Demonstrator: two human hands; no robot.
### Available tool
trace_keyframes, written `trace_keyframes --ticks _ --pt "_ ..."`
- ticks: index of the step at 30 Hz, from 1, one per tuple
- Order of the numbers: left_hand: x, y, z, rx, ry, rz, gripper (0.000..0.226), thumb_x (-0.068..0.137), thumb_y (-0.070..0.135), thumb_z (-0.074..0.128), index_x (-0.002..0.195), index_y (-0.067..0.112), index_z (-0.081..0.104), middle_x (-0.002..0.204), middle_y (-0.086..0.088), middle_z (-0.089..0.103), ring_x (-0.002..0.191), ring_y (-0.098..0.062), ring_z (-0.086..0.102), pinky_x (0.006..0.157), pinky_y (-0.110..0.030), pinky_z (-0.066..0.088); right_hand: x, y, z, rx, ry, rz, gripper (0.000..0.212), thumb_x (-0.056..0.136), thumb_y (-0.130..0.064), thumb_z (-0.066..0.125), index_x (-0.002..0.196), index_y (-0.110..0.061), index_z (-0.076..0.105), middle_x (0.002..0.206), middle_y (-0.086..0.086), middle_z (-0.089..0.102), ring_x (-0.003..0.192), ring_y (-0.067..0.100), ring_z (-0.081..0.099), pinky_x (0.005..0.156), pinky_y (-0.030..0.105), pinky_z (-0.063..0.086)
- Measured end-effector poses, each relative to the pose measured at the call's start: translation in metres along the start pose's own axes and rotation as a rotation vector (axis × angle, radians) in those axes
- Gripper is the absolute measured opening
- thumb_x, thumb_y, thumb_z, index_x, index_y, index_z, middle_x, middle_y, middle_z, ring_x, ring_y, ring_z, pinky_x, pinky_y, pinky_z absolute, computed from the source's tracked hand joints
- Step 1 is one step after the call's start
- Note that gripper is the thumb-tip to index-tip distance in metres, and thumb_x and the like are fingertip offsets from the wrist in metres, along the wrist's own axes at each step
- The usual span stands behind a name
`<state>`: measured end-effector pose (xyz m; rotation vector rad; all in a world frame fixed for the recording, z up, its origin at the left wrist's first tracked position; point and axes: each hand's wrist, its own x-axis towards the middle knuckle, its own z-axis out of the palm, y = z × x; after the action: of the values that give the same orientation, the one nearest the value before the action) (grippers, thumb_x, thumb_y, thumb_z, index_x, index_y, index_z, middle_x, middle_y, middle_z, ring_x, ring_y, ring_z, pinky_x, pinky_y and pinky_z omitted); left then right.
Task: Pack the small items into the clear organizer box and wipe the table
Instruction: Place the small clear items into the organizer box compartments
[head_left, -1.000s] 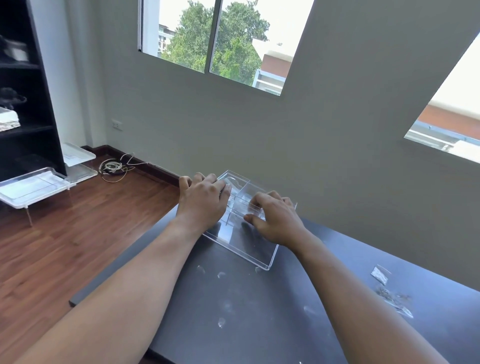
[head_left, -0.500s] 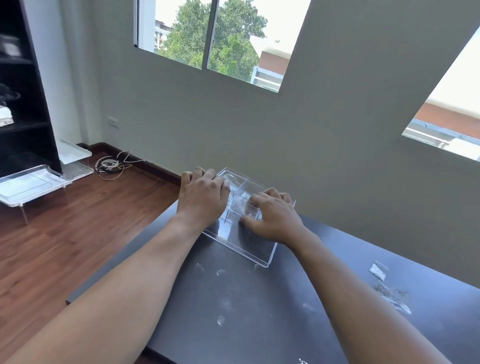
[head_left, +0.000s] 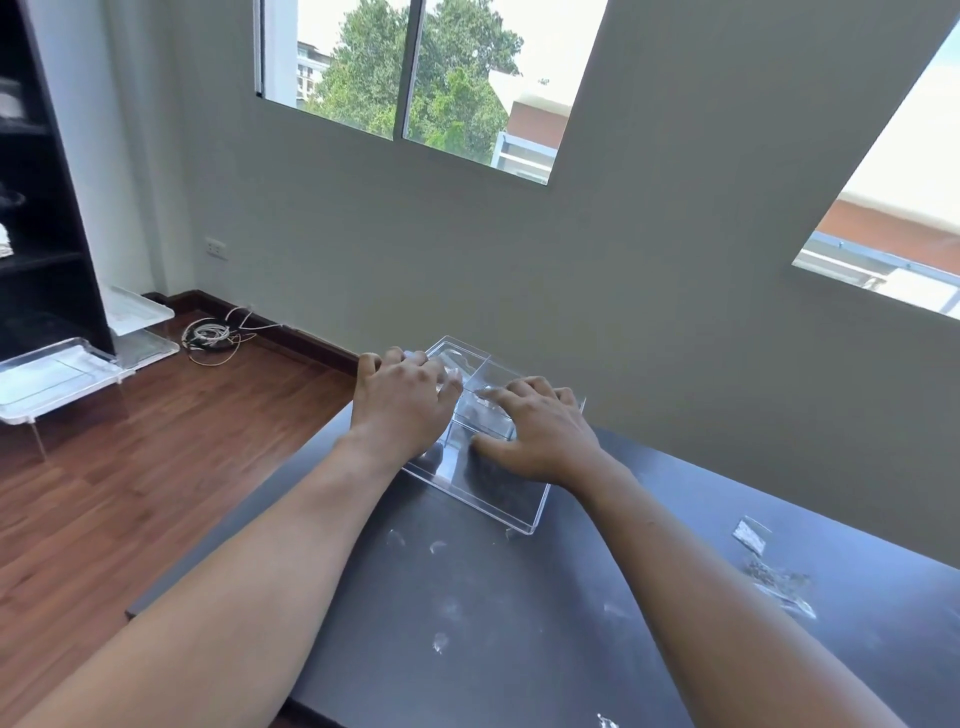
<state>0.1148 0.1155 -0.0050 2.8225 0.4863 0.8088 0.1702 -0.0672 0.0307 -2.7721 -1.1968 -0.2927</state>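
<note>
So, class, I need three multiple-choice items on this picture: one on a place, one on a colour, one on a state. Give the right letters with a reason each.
1. Where do the small bags lie?
A. inside the box
B. on the table, right of the box
C. on the floor

2. What colour is the table?
A. white
B. dark grey
C. red

3. What is the state of the box?
A. lifted clear of the table
B. on its side
C. resting on the table under both hands

Answers:
1 B: the bags lie on the tabletop, apart from the box, to its right.
2 B: its bare top looks dark grey.
3 C: the left hand and the right hand rest on the box, which sits on the table.
</note>
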Motion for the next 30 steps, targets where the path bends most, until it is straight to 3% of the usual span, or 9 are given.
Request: trace_keyframes --ticks 4,7,10,13,16,18,22,26,30 --pt "0.001 0.003 -0.002 -0.04 -0.043 0.004 0.047 0.102 0.05 0.029 0.095 0.027 0.069 0.118 0.007 0.067 0.126 -0.019 0.048 0.1 -0.04 0.02 0.003 0.002 0.0 0.03 -0.034 0.014 0.05 0.087 -0.06 0.056 0.132 -0.038 0.059 0.128 -0.015 0.057 0.138 0.012 0.032 0.104 0.04 0.029" --pt "0.003 0.004 -0.011 -0.08 -0.104 -0.009 0.043 0.101 0.046 0.031 0.09 0.025 0.067 0.1 0.004 0.062 0.105 -0.023 0.057 0.094 -0.039 0.03 0.004 0.004 0.001 0.038 -0.049 0.012 0.048 0.087 -0.061 0.057 0.13 -0.039 0.06 0.126 -0.015 0.057 0.137 0.012 0.032 0.105 0.041 0.03" --pt "0.005 0.006 -0.017 -0.134 -0.151 -0.036 0.038 0.099 0.041 0.032 0.081 0.023 0.06 0.086 0.006 0.049 0.085 -0.024 0.05 0.083 -0.036 0.029 0.002 0.003 0.002 0.01 -0.02 -0.002 0.054 0.086 -0.061 0.055 0.136 -0.04 0.054 0.131 -0.012 0.055 0.138 0.013 0.033 0.107 0.041 0.029" --pt "0.004 0.005 -0.015 -0.111 -0.132 -0.007 0.039 0.095 0.043 0.026 0.079 0.026 0.056 0.088 0.004 0.051 0.094 -0.027 0.057 0.084 -0.037 0.031 0.0 0.002 0.001 -0.014 0.007 -0.016 0.057 0.085 -0.06 0.055 0.139 -0.041 0.051 0.134 -0.008 0.055 0.138 0.014 0.033 0.11 0.039 0.022" --pt "0.005 0.002 -0.014 -0.149 -0.133 0.004 0.049 0.087 0.046 0.02 0.079 0.025 0.063 0.1 0.001 0.062 0.104 -0.027 0.056 0.095 -0.041 0.036 0.002 0.003 0.0 -0.007 -0.019 -0.01 0.055 0.087 -0.06 0.056 0.136 -0.034 0.059 0.136 -0.006 0.057 0.141 0.014 0.031 0.113 0.039 0.019" --pt "0.006 -0.001 -0.014 -0.172 -0.154 0.0 0.051 0.086 0.046 0.02 0.078 0.022 0.064 0.096 0.003 0.062 0.1 -0.026 0.056 0.094 -0.04 0.036 0.004 0.004 0.001 -0.009 -0.024 -0.016 0.053 0.088 -0.059 0.055 0.134 -0.032 0.062 0.135 -0.006 0.058 0.141 0.013 0.031 0.114 0.04 0.02" --pt "0.006 -0.003 -0.013 -0.236 -0.161 -0.016 0.045 0.092 0.044 0.03 0.072 0.016 0.059 0.08 0.002 0.057 0.083 -0.028 0.054 0.077 -0.036 0.034 0.004 0.006 0.004 -0.015 -0.023 -0.022 0.052 0.09 -0.056 0.054 0.134 -0.032 0.061 0.135 -0.008 0.058 0.141 0.013 0.032 0.114 0.042 0.022" --pt "0.004 -0.004 -0.01 -0.227 -0.093 -0.003 0.039 0.093 0.043 0.031 0.076 0.02 0.057 0.081 0.005 0.057 0.08 -0.025 0.051 0.081 -0.037 0.031 0.001 0.006 0.007 -0.024 0.044 -0.031 0.053 0.088 -0.054 0.052 0.138 -0.036 0.052 0.137 -0.006 0.055 0.138 0.016 0.037 0.113 0.042 0.024" --pt "0.005 -0.003 -0.013 -0.203 -0.104 -0.012 0.041 0.095 0.04 0.035 0.07 0.016 0.057 0.078 0.002 0.057 0.078 -0.028 0.052 0.076 -0.036 0.032 0.003 0.007 0.007 -0.033 0.02 -0.034 0.048 0.09 -0.056 0.05 0.13 -0.032 0.062 0.13 -0.007 0.06 0.138 0.015 0.036 0.111 0.045 0.027"
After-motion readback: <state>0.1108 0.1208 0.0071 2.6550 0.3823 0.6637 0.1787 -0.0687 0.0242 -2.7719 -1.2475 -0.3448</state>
